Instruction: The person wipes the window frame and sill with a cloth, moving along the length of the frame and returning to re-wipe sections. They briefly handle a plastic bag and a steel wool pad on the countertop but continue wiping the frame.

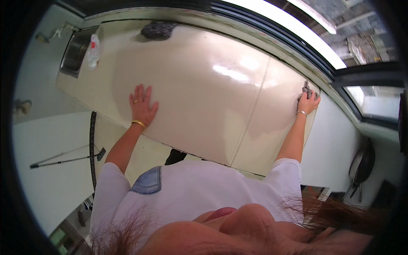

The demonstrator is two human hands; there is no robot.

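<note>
A pale, glossy countertop [191, 95] spreads out before me, with a seam crossing its right part. My left hand [142, 108] lies flat on its near left part, fingers spread and holding nothing. At the far right corner, my right hand [308, 101] grips a bunched grey-brown cloth [307, 89] against the surface. Part of the cloth is hidden under my fingers. A dark, speckled bundle [158, 30], perhaps a cloth, sits by the back edge, well away from both hands.
A steel sink [75, 54] is set into the left end, with a crumpled plastic bag [93, 52] beside it. Window frames [280, 41] run along the back. A dark pan [363, 162] hangs at the right. A long-handled tool [67, 160] shows at the left.
</note>
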